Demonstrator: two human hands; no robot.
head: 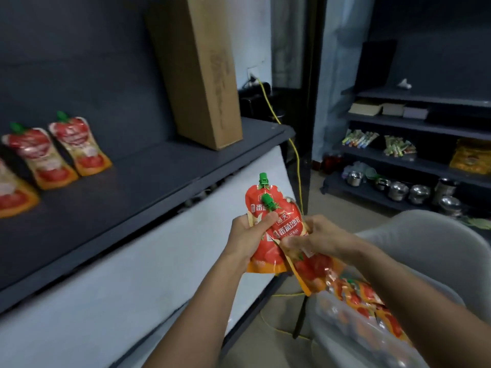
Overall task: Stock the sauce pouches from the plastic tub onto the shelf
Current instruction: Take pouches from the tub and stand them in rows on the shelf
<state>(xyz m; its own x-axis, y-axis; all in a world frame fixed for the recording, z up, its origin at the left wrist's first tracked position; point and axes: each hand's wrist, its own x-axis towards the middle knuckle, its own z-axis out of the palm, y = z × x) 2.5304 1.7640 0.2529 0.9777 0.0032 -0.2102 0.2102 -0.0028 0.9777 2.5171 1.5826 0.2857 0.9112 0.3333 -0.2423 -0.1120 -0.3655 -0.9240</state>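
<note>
Dark shelf (148, 181) boards fill the space up and to the left of the hands, with bare deck running from a tall cardboard box (202, 75) at the far end back to a row of pouches (79, 147) well off to the left, which stand leaning with their green caps up.

Both hands are at the middle, close together and apart from the shelf. The left hand (247, 235) grips what look like two pouches (288, 224), one in front of the other, thumb pressed across the front. Their long axis runs nearly upright, caps on top and orange bases down by the wrist. The right hand (316, 235) has its fingers curled on another pouch (310, 272), which hangs from it at a slant, base down. Just where the fingers pinch it is blurred.

Below and to the right of the right hand sits the plastic tub (326, 322), see-through, with more pouches heaped in it, resting on a pale chair (425, 235).

The coming move likely turns on this: the bare deck lies forward and left of the hands, and the left hand is nearer to it. Its pouches are already caps-up, so they probably need only a carry across and a set-down on their bases beside the row. The hanging one would need righting first.
</note>
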